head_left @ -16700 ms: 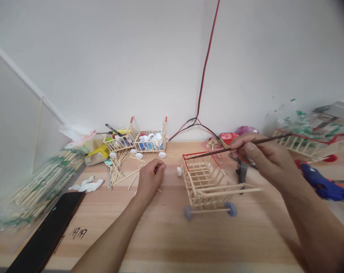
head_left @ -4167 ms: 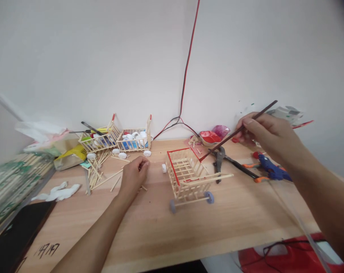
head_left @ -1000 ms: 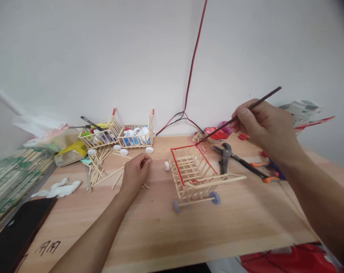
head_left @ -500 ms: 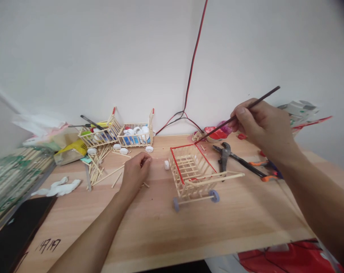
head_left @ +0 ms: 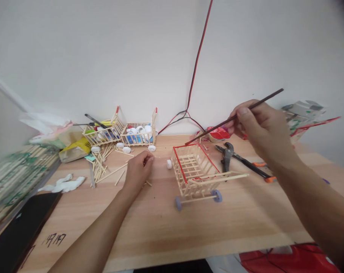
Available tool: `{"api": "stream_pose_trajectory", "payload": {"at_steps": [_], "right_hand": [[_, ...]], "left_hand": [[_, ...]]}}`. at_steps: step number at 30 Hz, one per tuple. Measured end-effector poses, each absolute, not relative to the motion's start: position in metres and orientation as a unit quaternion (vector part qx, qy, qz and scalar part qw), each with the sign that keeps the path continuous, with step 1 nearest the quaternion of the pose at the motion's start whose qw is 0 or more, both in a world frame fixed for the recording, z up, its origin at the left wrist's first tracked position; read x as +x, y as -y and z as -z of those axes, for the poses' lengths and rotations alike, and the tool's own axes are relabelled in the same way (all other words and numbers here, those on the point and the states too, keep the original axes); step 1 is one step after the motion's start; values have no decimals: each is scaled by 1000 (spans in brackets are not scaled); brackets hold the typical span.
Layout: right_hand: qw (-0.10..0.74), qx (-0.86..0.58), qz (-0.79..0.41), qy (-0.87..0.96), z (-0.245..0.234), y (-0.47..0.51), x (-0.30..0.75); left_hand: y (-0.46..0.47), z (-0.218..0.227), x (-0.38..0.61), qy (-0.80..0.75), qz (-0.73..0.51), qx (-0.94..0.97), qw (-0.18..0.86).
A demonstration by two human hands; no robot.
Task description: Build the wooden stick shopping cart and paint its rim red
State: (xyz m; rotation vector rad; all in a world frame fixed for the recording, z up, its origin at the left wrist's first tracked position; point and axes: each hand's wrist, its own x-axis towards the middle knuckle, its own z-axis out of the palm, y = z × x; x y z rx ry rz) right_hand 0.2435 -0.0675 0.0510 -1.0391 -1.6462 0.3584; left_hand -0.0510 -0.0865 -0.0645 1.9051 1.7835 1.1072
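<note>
My right hand (head_left: 261, 131) pinches a thin dark-brown paintbrush (head_left: 231, 118) slantwise. Its tip touches the far top rail of a miniature wooden cart (head_left: 193, 167), or hovers right at it. The basket's upper rim is painted red, while the slats and the handle bar are bare wood. Grey-blue wheels sit at the near end and a white wheel at the far left. On the tabletop left of the cart rests my left hand (head_left: 139, 168), fingers curled in, apart from the cart; no object shows in it.
Behind the brush stands a small dish of red paint (head_left: 218, 133). Pliers (head_left: 250, 165) lie to the right of the cart. Two more little carts, one filled with bottle caps (head_left: 139, 133), stand by the wall. Loose wooden sticks (head_left: 103, 167) and a crumpled tissue (head_left: 65, 184) are at left.
The brush tip has shifted left along the cart's far rail, away from its right corner. My left hand stays in the same spot on the table. The view has shifted slightly.
</note>
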Motion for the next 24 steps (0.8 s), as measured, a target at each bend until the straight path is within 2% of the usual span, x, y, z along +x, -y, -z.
{"api": "stream_pose_trajectory", "payload": {"at_steps": [6,12,24], "right_hand": [[548,-410,-215,697,-39,62,218],[528,-440,-174,705,-39,58,215],[548,-432,-191,690,-43,59,220]], "left_hand": [[87,64,-50,-624,-389,660,156],[86,67,-51,-622,-386,664,152],[87,65,-51,-617,-393,664,156]]}}
